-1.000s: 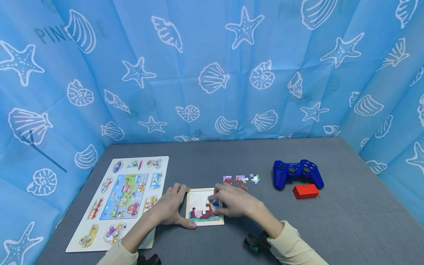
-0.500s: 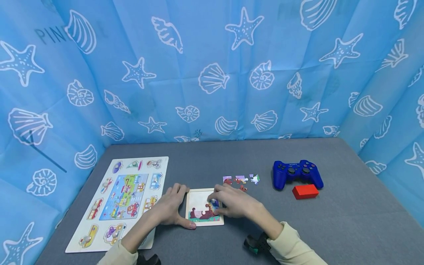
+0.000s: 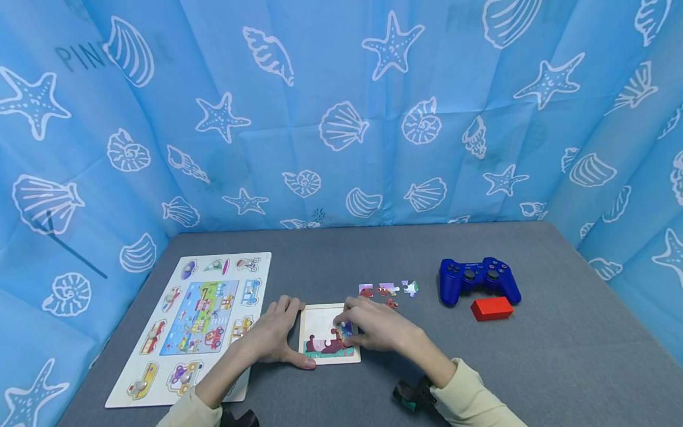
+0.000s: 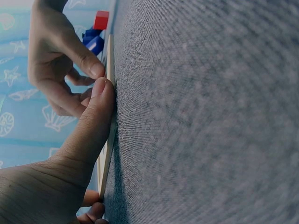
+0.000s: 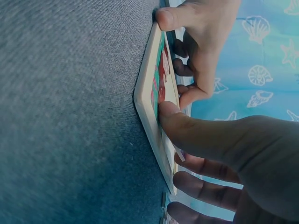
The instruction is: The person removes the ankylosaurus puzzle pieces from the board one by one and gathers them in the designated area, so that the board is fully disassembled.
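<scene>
A small wooden puzzle tray [image 3: 315,320] lies on the grey table, its lower part filled with dark red, pink and green jigsaw pieces [image 3: 331,347]. My left hand [image 3: 274,333] grips the tray's left side, thumb at the front edge and fingers at the far corner. Over the right side of the tray is my right hand [image 3: 380,323]. In the right wrist view it holds a tilted puzzle piece [image 5: 180,154] between thumb and fingers, mostly hidden by them. Dark blue pieces [image 3: 347,327] show beneath this hand in the head view.
Several loose puzzle pieces [image 3: 388,289] lie just beyond the right hand. Farther right are a blue game controller [image 3: 478,279] and a red block [image 3: 492,309]. A large white peg puzzle board [image 3: 176,379] lies at left. A blue shell-print curtain [image 3: 341,172] encloses the table.
Right fingers shift very slightly over the blue pieces at the tray's right side. The left hand and the tray stay in place.
</scene>
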Action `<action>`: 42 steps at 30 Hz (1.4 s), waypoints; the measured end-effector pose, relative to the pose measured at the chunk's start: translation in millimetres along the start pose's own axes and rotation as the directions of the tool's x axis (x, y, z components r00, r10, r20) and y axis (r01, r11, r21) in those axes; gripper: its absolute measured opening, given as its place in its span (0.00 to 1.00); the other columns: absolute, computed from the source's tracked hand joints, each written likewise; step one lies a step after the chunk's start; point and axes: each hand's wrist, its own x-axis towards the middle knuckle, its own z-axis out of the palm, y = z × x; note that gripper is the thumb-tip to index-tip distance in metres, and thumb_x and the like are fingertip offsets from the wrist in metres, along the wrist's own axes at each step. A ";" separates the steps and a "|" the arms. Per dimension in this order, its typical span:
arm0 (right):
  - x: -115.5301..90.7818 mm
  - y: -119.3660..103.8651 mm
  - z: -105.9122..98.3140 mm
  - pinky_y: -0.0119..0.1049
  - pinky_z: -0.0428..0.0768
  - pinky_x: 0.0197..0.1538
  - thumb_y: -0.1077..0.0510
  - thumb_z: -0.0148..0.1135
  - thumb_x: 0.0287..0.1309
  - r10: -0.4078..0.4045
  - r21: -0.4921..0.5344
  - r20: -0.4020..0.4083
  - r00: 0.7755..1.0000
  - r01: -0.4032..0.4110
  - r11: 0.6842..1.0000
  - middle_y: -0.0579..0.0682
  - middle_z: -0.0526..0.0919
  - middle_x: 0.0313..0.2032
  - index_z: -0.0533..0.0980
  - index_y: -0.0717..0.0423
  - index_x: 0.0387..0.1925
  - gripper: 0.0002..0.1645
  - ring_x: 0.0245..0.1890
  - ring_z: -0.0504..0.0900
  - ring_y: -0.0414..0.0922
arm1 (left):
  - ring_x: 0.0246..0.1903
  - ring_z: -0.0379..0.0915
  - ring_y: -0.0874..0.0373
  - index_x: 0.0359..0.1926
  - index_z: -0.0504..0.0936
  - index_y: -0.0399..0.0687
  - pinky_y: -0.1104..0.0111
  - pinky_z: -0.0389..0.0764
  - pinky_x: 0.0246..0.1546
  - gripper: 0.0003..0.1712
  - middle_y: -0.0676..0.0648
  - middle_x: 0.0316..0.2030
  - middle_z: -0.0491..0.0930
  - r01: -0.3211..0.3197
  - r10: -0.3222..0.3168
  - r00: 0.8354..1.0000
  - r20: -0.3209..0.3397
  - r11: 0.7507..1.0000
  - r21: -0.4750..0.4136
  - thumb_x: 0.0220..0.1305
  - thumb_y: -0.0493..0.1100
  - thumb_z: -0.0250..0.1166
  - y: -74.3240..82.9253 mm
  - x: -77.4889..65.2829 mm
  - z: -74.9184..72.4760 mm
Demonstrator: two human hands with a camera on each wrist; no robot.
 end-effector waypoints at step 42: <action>-30.8 20.9 -18.4 0.33 0.75 0.42 0.56 0.73 0.60 0.019 -0.025 -0.101 0.995 -0.021 0.999 0.46 0.82 0.43 0.85 0.50 0.54 0.20 0.39 0.74 0.38 | 0.50 0.65 0.47 0.66 0.68 0.42 0.49 0.74 0.52 0.64 0.40 0.56 0.68 -0.011 0.011 1.000 -0.016 1.000 0.001 0.34 0.72 0.83 -1.1 -0.3 1.4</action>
